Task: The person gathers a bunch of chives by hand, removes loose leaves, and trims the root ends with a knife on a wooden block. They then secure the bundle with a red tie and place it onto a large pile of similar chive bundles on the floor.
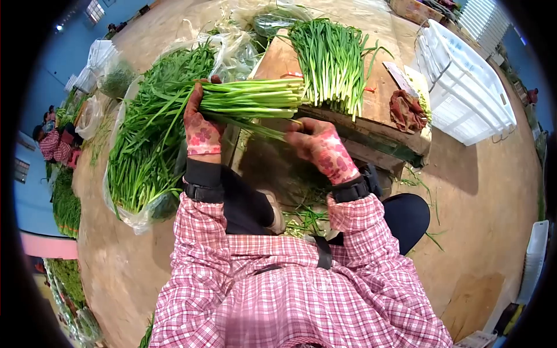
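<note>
My left hand (202, 124), in a floral glove, is closed around a bunch of long-stemmed greens (249, 97). The pale cut ends point right, and the leaves trail left over a heap of similar greens (145, 139) in a clear plastic bag. Just below the cut ends, my right hand (318, 145), also gloved, has its fingers pinched together. A few thin stems (261, 129) angle down from the bunch into those fingers, which are slightly blurred. Beyond my hands, a neat pile of chive-like greens (331, 64) lies on a wooden table (377, 98), stem ends toward me.
A crumpled reddish-brown cloth (407, 110) lies at the table's right side. Right of it stands a white plastic crate (464, 87). Leaf scraps (307, 219) litter the floor between my legs. Several people sit at far left near more greens (65, 203).
</note>
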`<state>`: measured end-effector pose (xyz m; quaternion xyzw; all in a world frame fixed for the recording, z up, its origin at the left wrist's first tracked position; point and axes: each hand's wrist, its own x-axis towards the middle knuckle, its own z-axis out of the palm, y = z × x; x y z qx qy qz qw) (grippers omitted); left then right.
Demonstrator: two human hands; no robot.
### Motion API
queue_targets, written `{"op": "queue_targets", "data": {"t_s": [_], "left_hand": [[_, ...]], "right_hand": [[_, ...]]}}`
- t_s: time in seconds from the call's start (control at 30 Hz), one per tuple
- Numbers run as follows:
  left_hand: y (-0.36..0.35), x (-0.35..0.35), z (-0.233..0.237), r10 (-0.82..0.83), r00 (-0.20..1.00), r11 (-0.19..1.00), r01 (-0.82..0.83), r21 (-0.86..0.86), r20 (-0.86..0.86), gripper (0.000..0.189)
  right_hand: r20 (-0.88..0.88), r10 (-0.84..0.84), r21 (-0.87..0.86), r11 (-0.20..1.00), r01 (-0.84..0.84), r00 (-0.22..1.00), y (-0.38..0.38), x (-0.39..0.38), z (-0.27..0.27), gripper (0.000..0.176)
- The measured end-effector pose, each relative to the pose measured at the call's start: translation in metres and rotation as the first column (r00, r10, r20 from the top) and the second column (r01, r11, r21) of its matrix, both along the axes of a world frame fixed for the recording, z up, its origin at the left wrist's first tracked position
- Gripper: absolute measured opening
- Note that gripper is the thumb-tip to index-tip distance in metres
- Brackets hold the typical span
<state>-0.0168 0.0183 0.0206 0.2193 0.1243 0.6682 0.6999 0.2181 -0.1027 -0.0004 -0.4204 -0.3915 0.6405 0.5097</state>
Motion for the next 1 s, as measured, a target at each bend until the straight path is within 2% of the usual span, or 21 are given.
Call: {"op": "queue_targets", "data": {"t_s": [0.07,0.13,0.2,0.27,0.3,0.4,0.47,0.5,0.53,0.57,0.6,0.63,0.7,0.73,0.77,0.83,0.87,0.9,0.93,0.97,1.0], "left_hand": [[-0.002,-0.01,0.001,-0.133,0.986,0.989,0.125,0.076,0.105,0.016],[-0.004,-0.015,0.0,-0.165,0.98,0.972,0.143,0.187,0.107,0.016],[-0.005,-0.017,0.0,-0.123,0.989,0.963,0.101,0.248,0.077,0.017],[-0.001,-0.026,0.005,-0.176,0.977,0.943,0.132,0.306,0.122,0.018],[0.0,-0.034,0.008,-0.122,0.986,0.954,0.085,0.288,0.116,0.019],[0.002,-0.064,0.027,-0.095,0.991,0.902,0.124,0.413,-0.089,0.021],[0.01,-0.087,0.036,-0.289,0.95,0.883,0.216,0.417,0.121,0.023],[0.007,-0.092,0.045,-0.146,0.989,0.886,0.133,0.444,-0.005,0.024],[0.004,-0.096,0.05,-0.053,0.997,0.896,0.071,0.438,-0.053,0.025],[0.001,-0.097,0.053,-0.114,0.993,0.89,0.117,0.441,-0.035,0.025],[-0.002,-0.09,0.057,-0.174,0.985,0.878,0.164,0.45,-0.02,0.025],[-0.006,-0.081,0.056,0.059,0.99,0.911,-0.003,0.413,-0.125,0.024],[0.004,-0.075,0.041,-0.095,0.994,0.913,0.108,0.394,-0.053,0.023],[0.007,-0.07,0.036,-0.195,0.981,0.901,0.181,0.395,-0.003,0.022],[0.003,-0.059,0.034,-0.159,0.987,0.932,0.144,0.331,0.019,0.02],[0.005,-0.048,0.026,-0.15,0.987,0.959,0.133,0.251,0.051,0.019],[0.004,-0.039,0.021,-0.131,0.99,0.968,0.117,0.22,0.052,0.019],[-0.007,-0.027,0.027,-0.109,0.994,0.973,0.109,0.202,-0.009,0.017],[-0.005,-0.021,0.024,-0.071,0.997,0.989,0.066,0.134,0.033,0.016],[-0.005,-0.018,0.023,-0.086,0.995,0.991,0.081,0.109,0.048,0.015],[-0.005,-0.015,0.022,-0.099,0.993,0.992,0.094,0.084,0.063,0.015]], "right_hand": [[0.238,-0.064,-0.044,0.996,0.076,0.969,0.002,0.021,-0.021,0.01],[0.386,-0.117,-0.037,0.989,0.142,0.915,0.009,0.048,-0.07,0.012],[0.616,-0.218,0.078,0.973,0.217,0.757,0.011,0.073,-0.121,0.015],[0.434,-0.248,-0.116,0.938,0.326,0.866,-0.001,0.083,-0.116,0.015],[0.346,-0.272,-0.146,0.93,0.338,0.898,-0.002,0.094,-0.13,0.013],[0.213,-0.249,-0.295,0.905,0.305,0.945,-0.009,0.109,-0.138,0.009],[0.251,-0.249,-0.254,0.916,0.312,0.935,-0.013,0.111,-0.14,0.009],[0.266,-0.24,-0.227,0.925,0.303,0.933,-0.011,0.109,-0.141,0.01],[0.549,-0.139,-0.15,0.954,0.261,0.824,-0.012,0.11,-0.142,0.015],[0.778,-0.053,-0.077,0.981,0.179,0.626,-0.011,0.109,-0.142,0.019],[0.933,-0.012,-0.017,0.997,0.079,0.359,-0.004,0.104,-0.139,0.025],[0.919,-0.016,-0.039,0.99,0.132,0.393,-0.001,0.091,-0.119,0.036],[0.762,-0.281,0.317,0.948,0.043,0.584,0.003,0.061,-0.071,0.041],[0.611,-0.081,0.211,0.975,-0.063,0.787,0.006,0.049,-0.033,0.054],[0.424,-0.045,0.358,0.926,-0.121,0.905,0.008,0.038,-0.016,0.063],[0.192,0.13,0.446,0.872,-0.204,0.973,0.015,0.014,0.01,0.067],[0.334,0.108,0.475,0.839,-0.266,0.936,0.021,0.002,0.012,0.069],[0.355,0.151,0.443,0.842,-0.308,0.923,0.022,-0.009,0.024,0.066],[0.374,0.196,0.408,0.843,-0.351,0.906,0.022,-0.019,0.035,0.063],[0.461,0.011,0.504,0.82,-0.272,0.887,0.026,-0.027,0.027,0.045],[0.513,-0.049,0.492,0.835,-0.247,0.857,0.026,-0.028,0.022,0.04]]}}
